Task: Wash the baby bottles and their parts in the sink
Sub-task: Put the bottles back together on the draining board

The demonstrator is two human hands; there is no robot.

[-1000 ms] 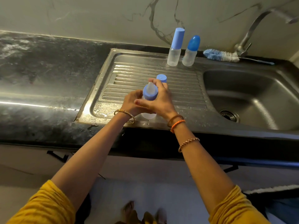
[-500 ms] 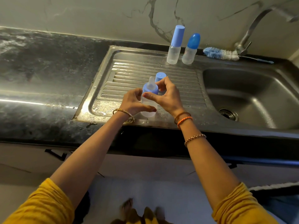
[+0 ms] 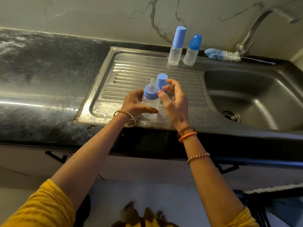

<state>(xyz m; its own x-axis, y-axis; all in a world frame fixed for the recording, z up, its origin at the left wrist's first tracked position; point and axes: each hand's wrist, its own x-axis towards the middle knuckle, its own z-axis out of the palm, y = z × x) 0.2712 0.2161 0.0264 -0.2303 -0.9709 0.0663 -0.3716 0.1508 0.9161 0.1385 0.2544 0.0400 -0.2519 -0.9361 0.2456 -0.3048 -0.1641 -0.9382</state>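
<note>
Left hand (image 3: 134, 104) grips bottle (image 3: 150, 104); right hand (image 3: 175, 99) hovers beside.

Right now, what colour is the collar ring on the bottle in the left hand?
Light blue collar ring, clear nipple above; head view.

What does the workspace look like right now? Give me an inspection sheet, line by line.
Surface: steel draining board, wet with droplets, beside the sink basin; dark stone counter to its left.
Job's things: open bottle with nipple and blue ring, upright on the board; loose blue cap just behind it; two capped bottles, tall cap and rounded cap, upright at the back edge.
Clutter: bottle brush lying by the tap.
Hands: left hand holds the open bottle's body; right hand has loosely curled fingers around the ring and cap; whether it grips either cannot be told.
Cables: nothing seen.
Surroundings: marbled wall, tap, cabinet fronts below.
</note>
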